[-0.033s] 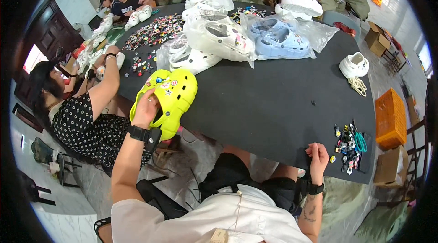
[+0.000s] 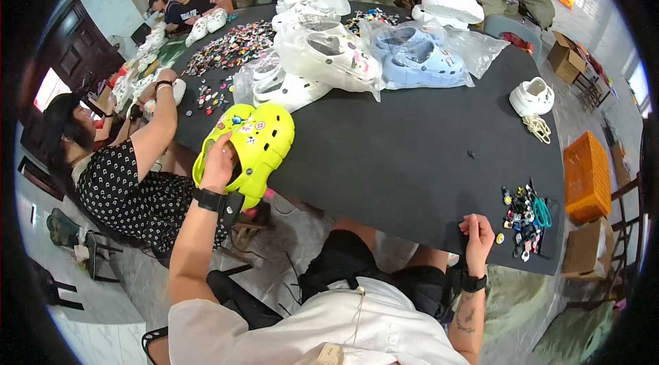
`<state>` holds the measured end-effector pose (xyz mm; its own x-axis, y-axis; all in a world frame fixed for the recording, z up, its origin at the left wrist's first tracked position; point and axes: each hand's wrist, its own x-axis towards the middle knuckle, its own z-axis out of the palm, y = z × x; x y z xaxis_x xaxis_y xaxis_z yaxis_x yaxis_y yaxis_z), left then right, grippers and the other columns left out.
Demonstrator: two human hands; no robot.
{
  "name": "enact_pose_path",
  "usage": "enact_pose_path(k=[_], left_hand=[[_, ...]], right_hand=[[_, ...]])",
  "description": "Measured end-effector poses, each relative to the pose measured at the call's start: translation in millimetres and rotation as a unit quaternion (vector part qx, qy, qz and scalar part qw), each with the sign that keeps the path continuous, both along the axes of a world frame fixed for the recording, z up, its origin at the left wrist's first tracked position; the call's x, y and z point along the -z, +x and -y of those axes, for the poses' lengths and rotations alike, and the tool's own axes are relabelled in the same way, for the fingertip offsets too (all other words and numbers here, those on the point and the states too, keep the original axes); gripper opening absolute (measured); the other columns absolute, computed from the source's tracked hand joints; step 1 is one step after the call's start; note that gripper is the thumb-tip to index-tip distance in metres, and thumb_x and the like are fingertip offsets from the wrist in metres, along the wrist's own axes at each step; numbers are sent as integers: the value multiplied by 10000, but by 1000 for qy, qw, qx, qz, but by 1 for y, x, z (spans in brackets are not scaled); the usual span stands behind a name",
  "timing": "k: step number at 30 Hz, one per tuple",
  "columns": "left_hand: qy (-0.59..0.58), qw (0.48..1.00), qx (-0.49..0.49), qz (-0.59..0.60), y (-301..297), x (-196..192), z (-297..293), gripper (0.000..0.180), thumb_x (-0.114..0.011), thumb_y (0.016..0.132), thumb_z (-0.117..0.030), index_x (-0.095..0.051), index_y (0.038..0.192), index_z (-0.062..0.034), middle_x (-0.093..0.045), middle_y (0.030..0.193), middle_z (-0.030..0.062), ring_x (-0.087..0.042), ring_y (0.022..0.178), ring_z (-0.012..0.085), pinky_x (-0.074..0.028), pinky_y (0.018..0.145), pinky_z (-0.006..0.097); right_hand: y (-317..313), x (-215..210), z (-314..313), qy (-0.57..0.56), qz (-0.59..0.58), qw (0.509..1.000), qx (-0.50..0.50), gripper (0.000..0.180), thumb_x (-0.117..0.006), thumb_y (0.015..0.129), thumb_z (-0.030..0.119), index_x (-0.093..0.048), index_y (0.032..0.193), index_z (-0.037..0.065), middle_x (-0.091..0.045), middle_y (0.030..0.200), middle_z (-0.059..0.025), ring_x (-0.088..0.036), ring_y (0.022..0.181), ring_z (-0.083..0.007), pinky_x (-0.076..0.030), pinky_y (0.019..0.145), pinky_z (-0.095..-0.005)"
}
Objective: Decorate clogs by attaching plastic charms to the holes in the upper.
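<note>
My left hand (image 2: 220,162) grips a lime-yellow clog (image 2: 257,142) by its opening, at the left edge of the black table (image 2: 398,159). A few small charms are stuck on the clog's top. My right hand (image 2: 478,234) rests on the near table edge with its fingers curled. I cannot make out whether it holds anything. Just to its right lies a small pile of coloured charms (image 2: 523,221) with a teal ring among them. Both wrists wear black bands.
White clogs in clear bags (image 2: 329,56) and pale blue ones (image 2: 422,60) lie at the table's far side, beside a wide spread of charms (image 2: 233,46). A lone white clog (image 2: 532,97) and a cord (image 2: 539,128) lie right. An orange crate (image 2: 587,176) stands beside the table. Other people sit around it.
</note>
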<state>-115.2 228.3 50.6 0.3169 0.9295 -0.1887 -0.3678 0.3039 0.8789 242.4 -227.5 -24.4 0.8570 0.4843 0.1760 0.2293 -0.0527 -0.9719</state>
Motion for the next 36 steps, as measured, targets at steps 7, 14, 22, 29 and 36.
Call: enact_pose_path(k=[7, 14, 22, 29, 36], left_hand=[[121, 989, -88, -1, 23, 25, -23, 177, -636, 867, -20, -496, 973, -42, -615, 943, 50, -636, 826, 173, -504, 722, 289], [100, 991, -87, 37, 33, 42, -65, 209, -657, 867, -34, -489, 985, -71, -613, 943, 45, -623, 823, 168, -490, 714, 287], [-16, 983, 143, -114, -9, 6, -57, 577, -560, 957, -353, -291, 1393, -88, -651, 1127, 190, -659, 966, 240, -505, 817, 361], [420, 739, -30, -526, 8, -42, -15, 627, -690, 870, -238, -397, 1396, -63, -653, 825, 85, -655, 758, 191, -498, 655, 281], [610, 699, 14, -373, 170, -84, -64, 836, -776, 767, -386, -370, 1396, -13, -462, 1364, 222, -437, 1282, 324, -349, 1067, 411]], right_hand=[[2, -1, 2, -12, 0, 1000, 5, 241, -546, 984, 191, -648, 885, -4, -616, 712, -17, -549, 654, -69, -418, 597, -214], [2, -1, -8, -41, 4, 999, 13, 240, -554, 980, 199, -646, 879, 2, -594, 694, -1, -527, 637, -59, -397, 581, -213], [0, 2, -5, -30, -4, 999, 34, 248, -555, 980, 211, -649, 879, 4, -602, 699, 0, -527, 643, -55, -396, 586, -209], [0, -1, -4, -19, -7, 1000, 19, 228, -563, 973, 189, -650, 884, -2, -605, 706, -1, -533, 651, -56, -414, 603, -212], [4, 6, 2, 3, -16, 1000, 13, 186, -586, 952, 147, -645, 867, -8, -610, 701, -5, -549, 657, -66, -437, 613, -219]])
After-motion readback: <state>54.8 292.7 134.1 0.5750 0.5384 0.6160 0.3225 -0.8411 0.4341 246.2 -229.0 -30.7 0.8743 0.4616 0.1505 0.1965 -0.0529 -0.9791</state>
